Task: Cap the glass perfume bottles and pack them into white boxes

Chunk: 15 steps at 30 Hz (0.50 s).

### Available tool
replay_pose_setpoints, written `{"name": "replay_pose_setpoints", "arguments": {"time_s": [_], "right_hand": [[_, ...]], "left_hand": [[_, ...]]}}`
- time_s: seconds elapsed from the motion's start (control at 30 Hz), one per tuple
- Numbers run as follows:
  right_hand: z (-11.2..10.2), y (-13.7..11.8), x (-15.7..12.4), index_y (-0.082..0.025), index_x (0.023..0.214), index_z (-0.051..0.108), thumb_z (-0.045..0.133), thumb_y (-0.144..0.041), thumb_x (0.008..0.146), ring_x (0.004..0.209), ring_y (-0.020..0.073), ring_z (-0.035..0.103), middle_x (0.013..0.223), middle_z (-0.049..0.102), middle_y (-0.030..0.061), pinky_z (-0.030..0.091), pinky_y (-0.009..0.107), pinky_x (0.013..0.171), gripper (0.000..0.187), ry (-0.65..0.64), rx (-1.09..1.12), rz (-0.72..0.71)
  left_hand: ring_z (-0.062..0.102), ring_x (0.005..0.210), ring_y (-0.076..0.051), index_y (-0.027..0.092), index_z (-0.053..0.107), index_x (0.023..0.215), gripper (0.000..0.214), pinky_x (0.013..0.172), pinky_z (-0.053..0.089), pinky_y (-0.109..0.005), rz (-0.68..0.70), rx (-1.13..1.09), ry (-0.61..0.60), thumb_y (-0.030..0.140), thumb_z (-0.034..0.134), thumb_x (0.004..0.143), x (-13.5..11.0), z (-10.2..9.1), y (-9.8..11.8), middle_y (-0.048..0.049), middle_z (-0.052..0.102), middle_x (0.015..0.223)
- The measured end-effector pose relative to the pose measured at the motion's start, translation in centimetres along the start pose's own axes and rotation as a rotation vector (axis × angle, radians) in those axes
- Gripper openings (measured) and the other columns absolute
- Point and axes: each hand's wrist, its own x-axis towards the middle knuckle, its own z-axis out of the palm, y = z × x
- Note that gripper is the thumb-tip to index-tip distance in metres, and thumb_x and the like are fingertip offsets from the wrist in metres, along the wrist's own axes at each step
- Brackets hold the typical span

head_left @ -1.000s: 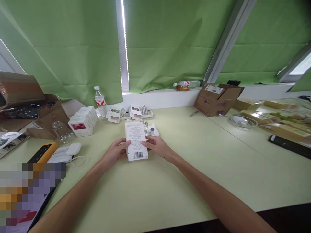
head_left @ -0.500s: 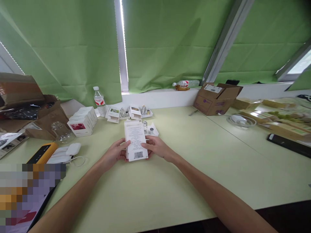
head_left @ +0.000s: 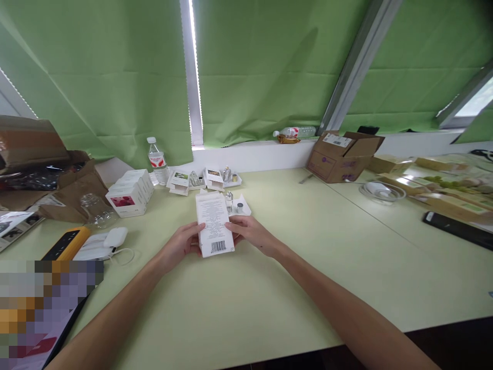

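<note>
I hold a white carton with small print and a barcode, upright over the pale green table. My left hand grips its left edge with the thumb on the printed face. My right hand grips the right edge in the same way. Just behind the carton lies a white insert with a small glass bottle and a grey cap.
A row of white boxes and a water bottle stand at the back left, more opened small boxes behind the carton. A brown cardboard box and a coiled white cable lie right. A yellow device lies left.
The carton and both hands have shifted very slightly to the left in view; the grip is the same.
</note>
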Motion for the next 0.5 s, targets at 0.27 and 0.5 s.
{"name": "replay_pose_setpoints", "arguments": {"time_s": [0.27, 0.5], "right_hand": [[-0.46, 0.46, 0.18, -0.015, 0.101, 0.069, 0.067, -0.046, 0.081, 0.085, 0.0199, 0.068, 0.092, 0.072, 0.0080, 0.056, 0.036, 0.081, 0.037, 0.054, 0.005, 0.026], [-0.56, 0.45, 0.23, -0.015, 0.098, 0.069, 0.072, -0.046, 0.076, 0.081, 0.0183, 0.067, 0.092, 0.073, 0.0084, 0.056, 0.033, 0.077, 0.038, 0.087, -0.016, 0.065]], "left_hand": [[0.063, 0.105, -0.030, 0.017, 0.059, 0.125, 0.054, 0.088, 0.048, -0.040, 0.014, -0.049, 0.023, 0.051, 0.058, 0.083, -0.05, 0.29, 0.04, -0.0142, 0.065, 0.121], [0.063, 0.106, -0.030, 0.018, 0.060, 0.124, 0.054, 0.089, 0.048, -0.042, 0.004, -0.058, 0.029, 0.050, 0.061, 0.082, -0.06, 0.39, 0.06, -0.0137, 0.066, 0.120]]}}
